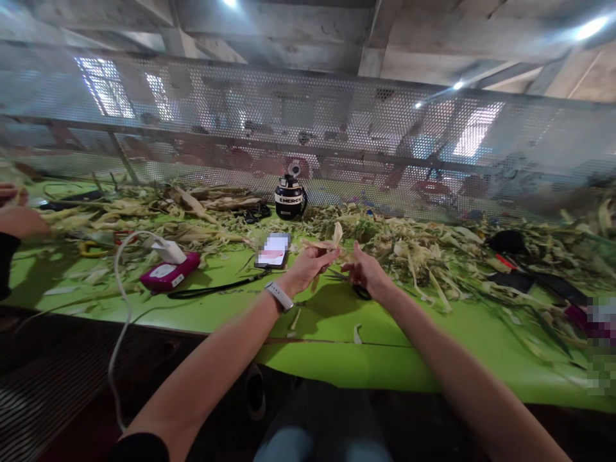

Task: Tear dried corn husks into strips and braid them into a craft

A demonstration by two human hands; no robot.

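Pinched between the thumb and fingers of the left hand (308, 266), a pale corn husk (337, 235) projects upward past the fingertips; a similar strip shows below the palm. Just to its right, the right hand (369, 273) is curled around scissors (362, 293), the blades pointing left, beneath the husk's upper end. Both hands are above a green table (399, 330), near whose front edge lie small scraps (357, 333). Left of the hands: a phone (273, 249), then a purple power strip (166, 276) bearing a white charger (170, 252). Behind: a dark bottle (289, 200) and heaped husks (414, 251), backed by a perforated screen (317, 122). Far left: another person's arm (19, 221).
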